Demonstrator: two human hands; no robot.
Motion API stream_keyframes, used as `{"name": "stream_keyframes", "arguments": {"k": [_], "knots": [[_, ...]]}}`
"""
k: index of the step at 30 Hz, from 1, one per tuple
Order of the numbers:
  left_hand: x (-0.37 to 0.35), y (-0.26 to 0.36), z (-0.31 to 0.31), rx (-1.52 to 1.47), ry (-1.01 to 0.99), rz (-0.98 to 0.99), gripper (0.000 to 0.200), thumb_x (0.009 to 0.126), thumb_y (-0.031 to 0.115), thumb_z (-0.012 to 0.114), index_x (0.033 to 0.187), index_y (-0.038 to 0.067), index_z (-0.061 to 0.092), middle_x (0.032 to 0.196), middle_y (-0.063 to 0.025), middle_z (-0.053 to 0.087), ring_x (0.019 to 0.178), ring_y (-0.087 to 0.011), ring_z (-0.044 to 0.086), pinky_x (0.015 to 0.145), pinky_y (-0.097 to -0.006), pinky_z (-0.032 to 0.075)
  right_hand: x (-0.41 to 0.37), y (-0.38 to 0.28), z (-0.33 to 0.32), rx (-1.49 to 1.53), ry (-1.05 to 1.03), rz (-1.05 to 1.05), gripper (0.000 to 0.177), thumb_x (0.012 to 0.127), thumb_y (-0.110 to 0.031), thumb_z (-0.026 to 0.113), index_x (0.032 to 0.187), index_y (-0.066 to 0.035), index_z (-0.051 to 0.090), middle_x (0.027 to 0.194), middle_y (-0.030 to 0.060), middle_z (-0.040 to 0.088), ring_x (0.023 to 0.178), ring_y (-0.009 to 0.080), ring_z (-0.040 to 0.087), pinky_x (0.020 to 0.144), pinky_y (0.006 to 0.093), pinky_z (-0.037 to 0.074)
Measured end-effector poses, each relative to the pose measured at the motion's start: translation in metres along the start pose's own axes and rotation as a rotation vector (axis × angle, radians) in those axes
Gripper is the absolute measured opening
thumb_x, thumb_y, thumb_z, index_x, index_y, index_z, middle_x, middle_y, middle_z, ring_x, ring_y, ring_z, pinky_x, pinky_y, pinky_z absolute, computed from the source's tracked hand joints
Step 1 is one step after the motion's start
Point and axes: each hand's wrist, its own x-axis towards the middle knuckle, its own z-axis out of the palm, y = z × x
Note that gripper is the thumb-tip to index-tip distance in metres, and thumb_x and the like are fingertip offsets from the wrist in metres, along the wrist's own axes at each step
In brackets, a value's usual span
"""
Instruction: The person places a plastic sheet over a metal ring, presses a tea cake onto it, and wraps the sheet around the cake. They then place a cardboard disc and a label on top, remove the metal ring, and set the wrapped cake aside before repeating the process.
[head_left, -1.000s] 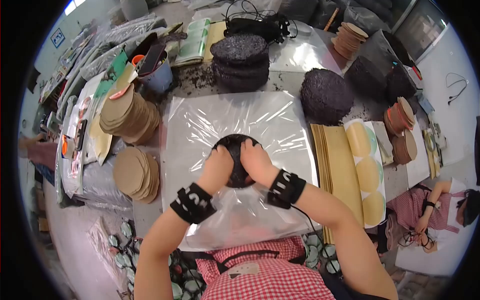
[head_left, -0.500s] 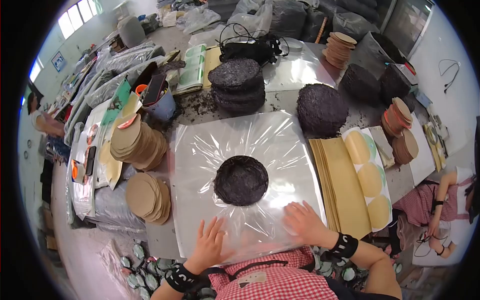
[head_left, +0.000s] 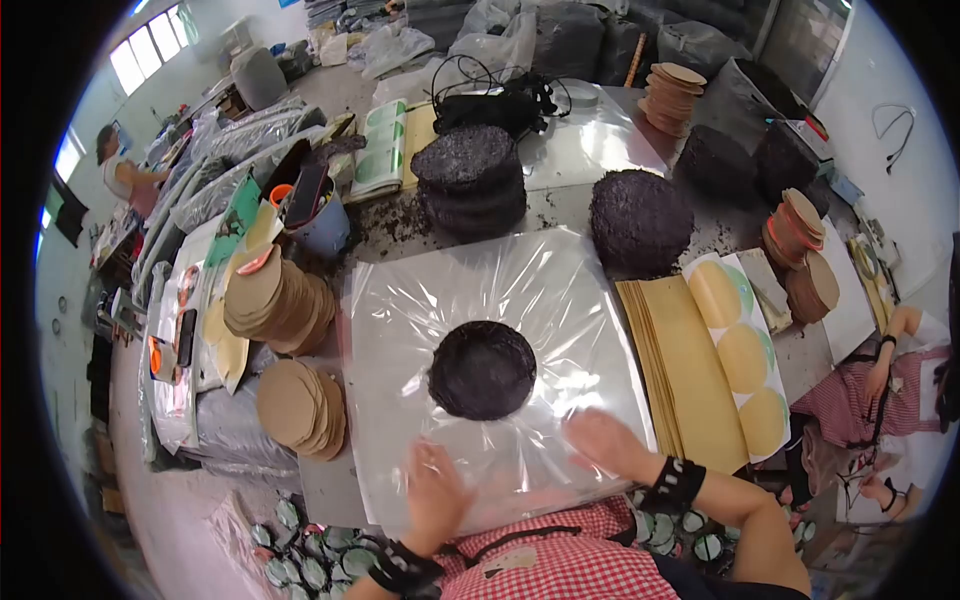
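Note:
A round black cake of fibrous pressed material (head_left: 483, 370) lies in the middle of a stack of clear plastic sheets (head_left: 400, 310), with shiny creases fanning out around it. My left hand (head_left: 437, 492), smeared by motion, is over the near left part of the plastic, below the cake. On the near right, my right hand (head_left: 608, 442) hovers at the plastic with its fingers toward the cake, also blurred. Neither hand shows anything held, and both are apart from the cake.
Behind the plastic stand a stack of black cakes (head_left: 470, 180) and another dark cake (head_left: 641, 222). Brown paper discs (head_left: 300, 408) are piled at left; brown paper sheets (head_left: 690, 370) and round labels (head_left: 742, 358) lie at right. A person (head_left: 880, 390) is at far right, another (head_left: 125, 180) at far left.
My left hand has shifted slightly right and down, its fingers now more blurred. My right hand stays near the same place, fingers less spread. The view has tilted a little; the cake stays put.

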Motion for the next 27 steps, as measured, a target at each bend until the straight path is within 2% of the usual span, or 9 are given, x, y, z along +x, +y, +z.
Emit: {"name": "stream_keyframes", "arguments": {"k": [4,8,11,12,15,20,23,26,27], "knots": [[0.085,-0.013,-0.039,-0.132,0.360,0.418,0.093,0.077,0.055,0.081,0.140,-0.006,0.049,0.149,-0.0265,0.047,0.136,-0.0432,0.048,0.121,-0.0572,0.022,0.039,0.035,0.006,-0.224,-0.002,0.223,0.112,0.079,-0.067,0.071,0.149,0.012,0.034,0.154,0.0291,0.038,0.147,0.0391,0.035,0.125,0.0499,0.021],[0.128,0.005,-0.032,-0.280,0.174,0.712,0.073,0.079,0.048,0.082,0.127,-0.002,0.058,0.119,-0.0227,0.069,0.118,-0.0385,0.063,0.118,-0.0521,0.031,0.077,0.032,0.017,-0.114,0.027,0.216,0.126,0.078,-0.068,0.074,0.156,0.013,0.017,0.157,0.0317,0.032,0.151,0.0421,0.026,0.127,0.0466,0.015],[0.130,0.014,-0.027,-0.407,0.000,0.334,0.055,0.083,0.036,0.080,0.118,0.000,0.060,0.087,-0.0141,0.073,0.100,-0.0356,0.068,0.106,-0.0481,0.044,0.074,0.038,0.022,0.117,0.165,0.230,0.128,0.076,-0.052,0.085,0.157,0.013,0.010,0.158,0.0316,0.032,0.151,0.0408,0.027,0.126,0.0440,0.020],[0.131,0.021,-0.023,-0.394,0.024,0.273,0.054,0.083,0.033,0.079,0.121,0.000,0.058,0.082,-0.0124,0.071,0.095,-0.0353,0.068,0.101,-0.0476,0.045,0.083,0.040,0.027,0.714,0.410,0.277,0.124,0.075,-0.035,0.089,0.157,0.013,0.009,0.157,0.0302,0.033,0.147,0.0405,0.035,0.123,0.0424,0.027],[0.137,0.040,-0.020,-0.355,0.111,0.074,0.056,0.084,0.022,0.076,0.130,0.000,0.052,0.067,-0.0071,0.067,0.079,-0.0344,0.067,0.087,-0.0461,0.049,0.135,0.022,0.006,0.722,0.552,0.438,0.112,0.078,-0.026,0.084,0.156,0.011,0.013,0.154,0.0304,0.038,0.142,0.0426,0.042,0.119,0.0429,0.034],[0.127,0.022,-0.017,-0.583,0.172,0.337,0.094,0.076,0.023,0.083,0.151,-0.004,0.034,0.142,-0.0252,0.047,0.126,-0.0428,0.049,0.104,-0.0481,0.042,0.165,-0.015,0.021,0.253,0.565,0.236,0.074,0.076,-0.004,0.073,0.143,0.000,0.045,0.140,0.0227,0.053,0.130,0.0431,0.052,0.111,0.0452,0.043],[0.113,-0.019,-0.008,-0.473,0.643,0.151,0.093,0.080,0.025,0.081,0.153,-0.004,0.032,0.145,-0.0255,0.046,0.136,-0.0429,0.043,0.113,-0.0502,0.036,0.168,-0.016,0.019,0.118,0.556,0.186,0.044,0.075,0.004,0.066,0.118,-0.004,0.064,0.124,0.0148,0.062,0.118,0.0371,0.059,0.102,0.0436,0.048],[0.157,-0.010,-0.014,-1.348,0.536,-0.120,0.074,0.086,0.020,0.073,0.148,-0.002,0.041,0.143,-0.0235,0.050,0.132,-0.0398,0.049,0.116,-0.0512,0.033,0.171,-0.020,0.023,-0.066,0.481,0.149,0.034,0.077,-0.001,0.065,0.111,-0.003,0.063,0.117,0.0143,0.063,0.113,0.0353,0.059,0.100,0.0433,0.048],[0.156,0.000,-0.019,-1.091,0.494,0.073,0.072,0.087,0.022,0.073,0.147,-0.002,0.043,0.143,-0.0234,0.050,0.135,-0.0406,0.047,0.117,-0.0514,0.032,0.169,-0.019,0.022,-0.011,0.440,0.148,0.034,0.076,-0.002,0.066,0.110,-0.003,0.063,0.117,0.0147,0.063,0.113,0.0355,0.059,0.101,0.0438,0.048]]}}
